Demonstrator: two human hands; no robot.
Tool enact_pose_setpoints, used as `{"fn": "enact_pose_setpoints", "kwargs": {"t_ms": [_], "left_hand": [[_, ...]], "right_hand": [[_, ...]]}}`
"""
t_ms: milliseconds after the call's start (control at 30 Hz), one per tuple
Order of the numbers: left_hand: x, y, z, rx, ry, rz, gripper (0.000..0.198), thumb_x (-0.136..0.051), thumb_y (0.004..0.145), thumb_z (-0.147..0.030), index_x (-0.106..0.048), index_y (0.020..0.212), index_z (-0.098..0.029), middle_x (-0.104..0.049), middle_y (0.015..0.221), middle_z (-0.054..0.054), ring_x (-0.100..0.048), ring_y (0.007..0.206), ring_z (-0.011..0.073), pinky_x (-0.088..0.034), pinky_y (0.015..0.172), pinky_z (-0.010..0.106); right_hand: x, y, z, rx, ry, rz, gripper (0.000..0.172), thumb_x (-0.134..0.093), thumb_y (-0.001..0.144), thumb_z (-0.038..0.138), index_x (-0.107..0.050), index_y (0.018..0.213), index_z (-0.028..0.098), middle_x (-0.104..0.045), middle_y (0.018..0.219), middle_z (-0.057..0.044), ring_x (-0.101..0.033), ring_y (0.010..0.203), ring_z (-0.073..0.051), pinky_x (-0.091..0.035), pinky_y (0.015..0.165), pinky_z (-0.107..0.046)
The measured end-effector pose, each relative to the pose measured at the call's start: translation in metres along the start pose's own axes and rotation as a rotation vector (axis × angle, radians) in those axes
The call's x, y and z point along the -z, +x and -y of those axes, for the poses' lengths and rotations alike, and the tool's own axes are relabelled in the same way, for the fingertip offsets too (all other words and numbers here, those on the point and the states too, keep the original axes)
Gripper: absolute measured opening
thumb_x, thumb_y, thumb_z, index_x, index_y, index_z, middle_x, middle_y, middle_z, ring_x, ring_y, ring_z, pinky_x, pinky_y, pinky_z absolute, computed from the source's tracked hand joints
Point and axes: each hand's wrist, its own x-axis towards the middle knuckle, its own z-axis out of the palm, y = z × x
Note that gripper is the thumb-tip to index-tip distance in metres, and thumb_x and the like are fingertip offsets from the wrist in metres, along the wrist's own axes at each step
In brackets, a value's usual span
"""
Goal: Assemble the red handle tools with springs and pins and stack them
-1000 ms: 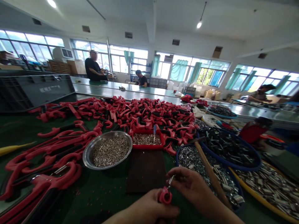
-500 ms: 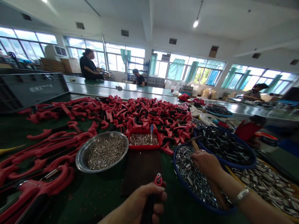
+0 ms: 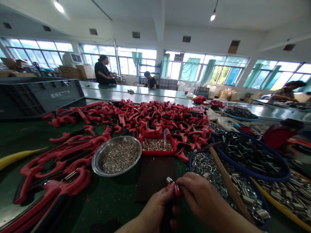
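My left hand [image 3: 160,205] is closed around a red and black plastic handle [image 3: 177,191], its red end sticking up past the thumb. A small shiny metal piece [image 3: 169,180] shows at that end. My right hand [image 3: 201,194] reaches in from the right, fingers pinched together against the red end; what lies between the fingertips is hidden. Beside it, a hammer [image 3: 224,171] with a wooden handle rests across a blue basin [image 3: 190,161] of small metal rings and fittings. Under and ahead of my hands lies a dark flat plate [image 3: 155,178].
Ahead stands a metal bowl [image 3: 96,161] of small rivets beside a red tray [image 3: 174,147] of pins. Red and black handles [image 3: 155,113] are heaped behind. A grey crate [image 3: 48,97] is at left, a basin of black parts [image 3: 250,155] at right. Several people sit farther off.
My right hand has left the metal-parts basin and the hammer and come to the handle's end in my left hand. The view has swung slightly left.
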Motion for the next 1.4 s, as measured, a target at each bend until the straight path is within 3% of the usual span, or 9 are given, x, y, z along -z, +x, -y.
{"fn": "enact_pose_setpoints", "kwargs": {"t_ms": [167,300,500,600,667,767,900,1200,1400], "left_hand": [[-0.003,0.0,0.001,-0.032,-0.094,-0.033,0.023,-0.06,0.077,-0.038,-0.05,0.08,-0.017,-0.044,0.056,-0.007,-0.036,0.037,0.0019,-0.023,0.035,0.012],[-0.003,-0.001,0.004,-0.038,0.018,-0.021,0.036,-0.063,0.071,-0.049,-0.046,0.081,-0.019,-0.04,0.046,-0.009,-0.031,0.033,0.003,-0.022,0.035,0.013],[0.009,0.006,0.006,-0.111,0.247,-0.077,0.058,-0.072,0.056,-0.054,-0.045,0.094,-0.019,-0.043,0.045,-0.01,-0.035,0.032,0.0041,-0.023,0.035,0.015],[0.013,0.008,-0.001,-0.059,0.234,-0.139,0.054,-0.07,0.06,-0.053,-0.049,0.093,-0.016,-0.054,0.057,-0.004,-0.036,0.033,0.0036,-0.02,0.033,0.016],[0.013,0.007,-0.007,-0.048,0.184,-0.145,0.049,-0.068,0.063,-0.052,-0.053,0.09,-0.014,-0.057,0.064,-0.001,-0.037,0.034,0.003,-0.021,0.032,0.017],[0.011,0.004,-0.013,-0.045,0.104,-0.114,0.041,-0.066,0.068,-0.049,-0.057,0.084,-0.012,-0.057,0.067,0.0,-0.037,0.034,0.0027,-0.022,0.032,0.018],[0.012,0.002,-0.014,0.009,0.08,-0.083,0.037,-0.063,0.071,-0.05,-0.058,0.075,-0.013,-0.052,0.059,-0.002,-0.034,0.034,0.0033,-0.022,0.032,0.018],[0.012,0.007,-0.009,0.015,0.096,-0.077,0.039,-0.066,0.067,-0.051,-0.055,0.068,-0.013,-0.054,0.065,-0.001,-0.029,0.034,0.0008,-0.022,0.033,0.018],[0.006,0.002,-0.015,-0.02,-0.005,-0.094,0.03,-0.066,0.072,-0.042,-0.053,0.07,-0.014,-0.058,0.07,0.0,-0.028,0.033,-0.0002,-0.021,0.032,0.017]], "right_hand": [[-0.008,-0.008,0.0,0.039,0.023,-0.066,0.028,-0.034,0.085,0.015,-0.06,0.096,0.016,-0.057,0.091,-0.011,-0.054,0.084,-0.022,-0.045,0.074,-0.036],[-0.016,-0.015,-0.004,0.11,0.056,-0.108,0.034,-0.041,0.083,0.016,-0.053,0.114,0.014,-0.057,0.103,-0.013,-0.053,0.094,-0.022,-0.043,0.082,-0.035],[-0.006,-0.01,-0.011,0.114,-0.045,-0.013,0.021,-0.053,0.08,0.023,-0.063,0.099,0.023,-0.063,0.089,-0.004,-0.056,0.085,-0.019,-0.045,0.073,-0.03],[0.024,-0.002,-0.044,0.027,-0.253,0.013,0.031,-0.054,0.081,0.039,-0.058,0.109,0.027,-0.062,0.105,-0.002,-0.056,0.095,-0.018,-0.043,0.08,-0.027],[0.052,-0.001,-0.085,-0.261,-0.455,-0.085,0.03,-0.04,0.089,0.034,-0.055,0.113,0.023,-0.06,0.109,-0.006,-0.054,0.099,-0.019,-0.043,0.081,-0.03],[0.089,-0.004,-0.158,-0.535,-0.573,-0.093,0.028,-0.037,0.091,0.022,-0.063,0.091,0.01,-0.062,0.094,-0.016,-0.058,0.091,-0.026,-0.045,0.075,-0.043],[0.105,-0.012,-0.222,-0.589,-0.595,0.036,0.02,-0.053,0.086,0.029,-0.058,0.1,0.016,-0.059,0.104,-0.005,-0.057,0.091,-0.019,-0.046,0.08,-0.041],[0.097,0.012,-0.252,-0.593,-0.541,0.1,0.024,-0.054,0.086,0.031,-0.056,0.103,0.015,-0.057,0.107,-0.006,-0.056,0.093,-0.019,-0.047,0.079,-0.04],[0.094,0.006,-0.264,-0.501,-0.429,0.046,0.025,-0.059,0.08,0.024,-0.056,0.103,0.014,-0.06,0.101,-0.006,-0.058,0.09,-0.019,-0.046,0.08,-0.039]]}}
